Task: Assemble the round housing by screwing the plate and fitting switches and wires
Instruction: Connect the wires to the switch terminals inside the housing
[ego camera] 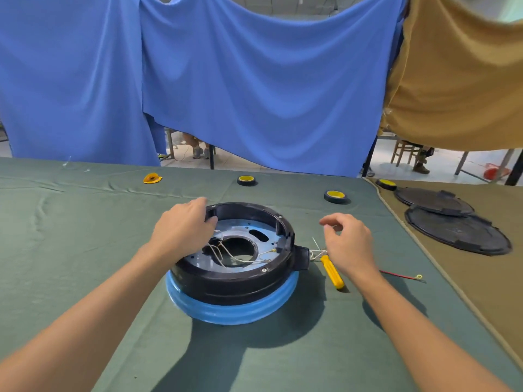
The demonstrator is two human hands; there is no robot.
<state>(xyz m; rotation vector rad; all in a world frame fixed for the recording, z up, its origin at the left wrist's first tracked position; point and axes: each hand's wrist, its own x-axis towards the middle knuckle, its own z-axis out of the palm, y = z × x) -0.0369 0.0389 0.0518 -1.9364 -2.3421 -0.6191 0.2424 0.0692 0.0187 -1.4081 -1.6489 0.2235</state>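
From the head camera we are looking down at both bare hands over the green cloth.

The left hand is gripping the far left wall of the round housing. Its fingers are curling over the outside of the rim while the thumb is pressing on the inside.

The right hand is hovering to the right of the housing and touching nothing on the cloth. Its fingers are curling loosely, with the thumb and forefinger tips drawing close together. We cannot tell whether they are pinching anything small.

Directly under that hand the yellow screwdriver is lying on the cloth. Loose white wires are lying just beside its tip, and a red wire with a ring terminal is trailing away past the wrist.

The housing is sitting between the two hands, black and open side up, on a blue ring. Inside it a pale plate with a large round hole is lying flat, and thin wires are crossing that hole. A stubby black socket is sticking out toward the right hand.

Beyond the fingers, three tape rolls are lying well apart from the housing.
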